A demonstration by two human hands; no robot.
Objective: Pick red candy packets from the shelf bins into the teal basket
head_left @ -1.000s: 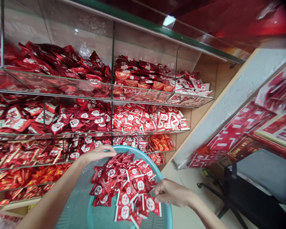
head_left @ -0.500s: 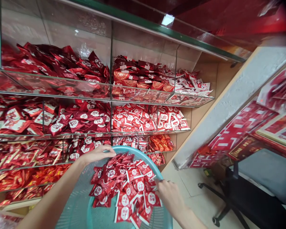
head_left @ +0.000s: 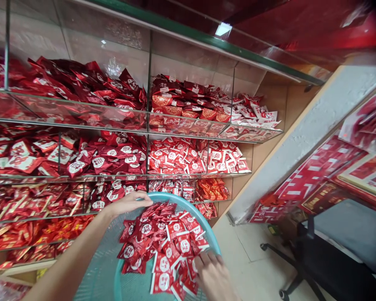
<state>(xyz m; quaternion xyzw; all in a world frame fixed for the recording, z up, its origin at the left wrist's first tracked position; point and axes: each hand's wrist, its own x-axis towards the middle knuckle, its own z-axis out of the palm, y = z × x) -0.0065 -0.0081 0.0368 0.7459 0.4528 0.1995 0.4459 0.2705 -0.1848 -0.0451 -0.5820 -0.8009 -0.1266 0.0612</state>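
Teal basket (head_left: pixel 109 271): your left hand (head_left: pixel 128 203) grips its far rim; your right hand (head_left: pixel 211 276), fingers spread, presses the red sachets (head_left: pixel 163 246).

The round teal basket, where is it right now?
The teal basket sits low in the middle of the head view, in front of the glass shelves, with the left hand on its far rim and red packets piled inside.

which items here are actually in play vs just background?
In play:
left hand on the far rim of the teal basket
right hand on the red packets piled in it

Background:
packets on the glass shelves
black chair
framed red items at right
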